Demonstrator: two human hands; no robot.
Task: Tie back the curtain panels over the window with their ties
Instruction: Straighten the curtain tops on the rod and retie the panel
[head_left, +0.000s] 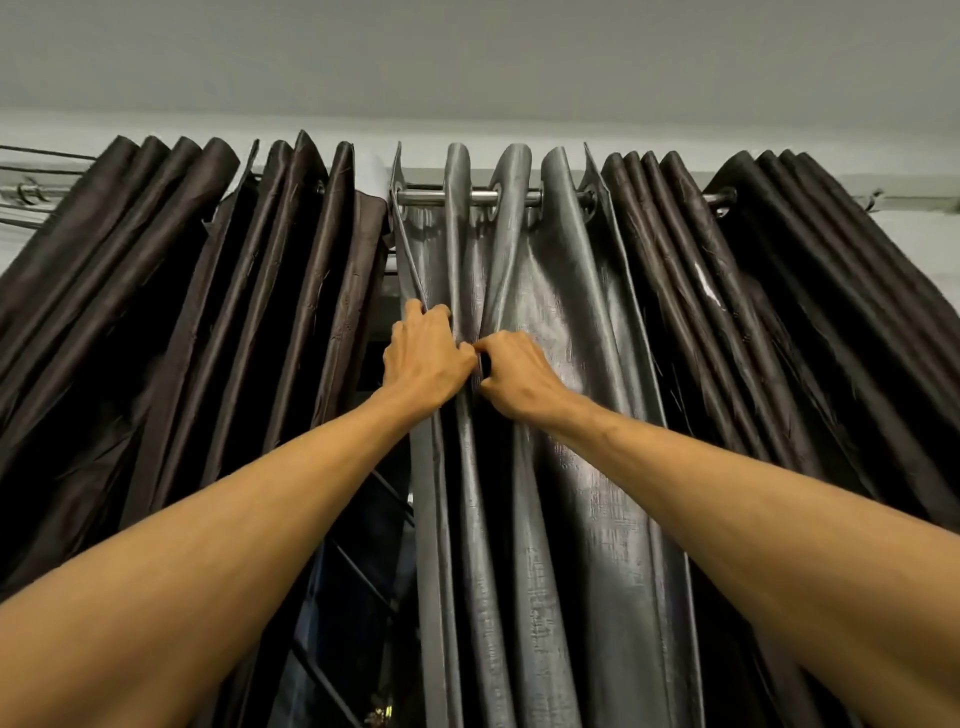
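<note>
A shiny grey curtain panel (582, 364) hangs by eyelets from a metal rod (480, 196) in the middle of the view. Both my arms reach up to it. My left hand (426, 358) grips the panel's left edge and first folds, fingers curled into the cloth. My right hand (517, 379) pinches a fold just to the right, its thumb and fingers closed on the fabric. The two hands touch each other. No tie is visible.
Dark brown curtain panels hang bunched on the left (208, 312) and on the right (779, 312). A gap beside the grey panel shows a dark window with metal bars (358, 571). The pale ceiling (467, 62) is close above the rod.
</note>
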